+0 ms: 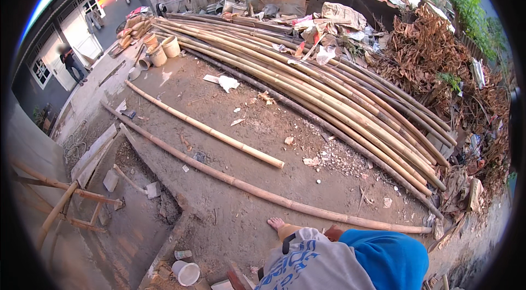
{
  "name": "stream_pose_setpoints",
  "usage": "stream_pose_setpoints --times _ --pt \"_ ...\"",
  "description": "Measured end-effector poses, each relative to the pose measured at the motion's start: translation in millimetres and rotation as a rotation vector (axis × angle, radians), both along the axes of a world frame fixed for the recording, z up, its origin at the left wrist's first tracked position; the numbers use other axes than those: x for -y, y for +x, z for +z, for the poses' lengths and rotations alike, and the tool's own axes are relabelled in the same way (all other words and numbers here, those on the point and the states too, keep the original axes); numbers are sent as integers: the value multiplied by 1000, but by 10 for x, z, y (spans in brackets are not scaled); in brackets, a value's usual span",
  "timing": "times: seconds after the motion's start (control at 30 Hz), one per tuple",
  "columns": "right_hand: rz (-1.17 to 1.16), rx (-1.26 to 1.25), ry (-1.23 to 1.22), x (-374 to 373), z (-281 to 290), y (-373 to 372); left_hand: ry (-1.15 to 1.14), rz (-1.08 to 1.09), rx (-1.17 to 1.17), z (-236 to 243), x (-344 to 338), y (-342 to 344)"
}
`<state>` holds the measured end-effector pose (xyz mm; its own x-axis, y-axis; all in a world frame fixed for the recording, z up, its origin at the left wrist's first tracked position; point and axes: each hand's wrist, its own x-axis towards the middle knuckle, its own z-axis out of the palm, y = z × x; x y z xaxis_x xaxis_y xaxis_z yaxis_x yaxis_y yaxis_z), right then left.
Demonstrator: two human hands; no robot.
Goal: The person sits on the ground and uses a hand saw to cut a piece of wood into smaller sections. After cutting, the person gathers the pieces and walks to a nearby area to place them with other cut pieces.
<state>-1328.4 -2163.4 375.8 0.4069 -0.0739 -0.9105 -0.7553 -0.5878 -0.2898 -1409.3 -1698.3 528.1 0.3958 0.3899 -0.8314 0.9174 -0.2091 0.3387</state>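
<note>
At the lower edge are my grey shirt with blue print and my blue shorts. What looks like a bare foot with spread toes rests on the muddy ground to their left. A dark band shows at the shirt's edge. Between shirt and shorts is a small patch of brown skin; it may be part of my right hand, but no fingers can be made out. My left hand does not show. Nearest my body lies a long brown bamboo pole; a shorter pale bamboo pole lies beyond.
A large bamboo pile stretches across the far right beside dry leaves. Several buckets and filled sacks stand back left. A mattock and wooden frame are left. A white bucket is near; a person stands far left.
</note>
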Motion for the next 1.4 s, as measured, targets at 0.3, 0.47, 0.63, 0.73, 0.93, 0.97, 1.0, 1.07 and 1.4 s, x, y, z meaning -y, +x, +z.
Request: stream_pose_setpoints --times 0.3,0.47,0.63,0.73,0.93,0.97,1.0,1.07,1.4 --pt "-28 553 73 -670 -1347 3712 -107 -261 38 -139 -213 2510" --pt "-188 645 272 -2248 382 4596 -77 -243 35 -286 -835 3246" --pt "-198 389 242 -2144 -248 4752 -113 -283 68 -343 -1525 4355" --pt "-382 -3 27 -2347 -310 4545 -90 -218 39 -274 -2119 4750" --pt "-518 35 189 -2951 -461 5043 -77 -126 18 -163 -3119 5286" --pt "-437 77 168 -3201 -387 5271 -71 -103 14 -155 -3254 5345" --pt "-355 120 148 -3481 -296 5497 -59 -89 11 -154 -3404 5428" --pt "-291 124 163 -3784 -353 5840 -71 -69 12 -156 -3571 5672" --pt "-7 127 24 -5438 -613 8233 -89 144 -63 -494 -4651 6829"
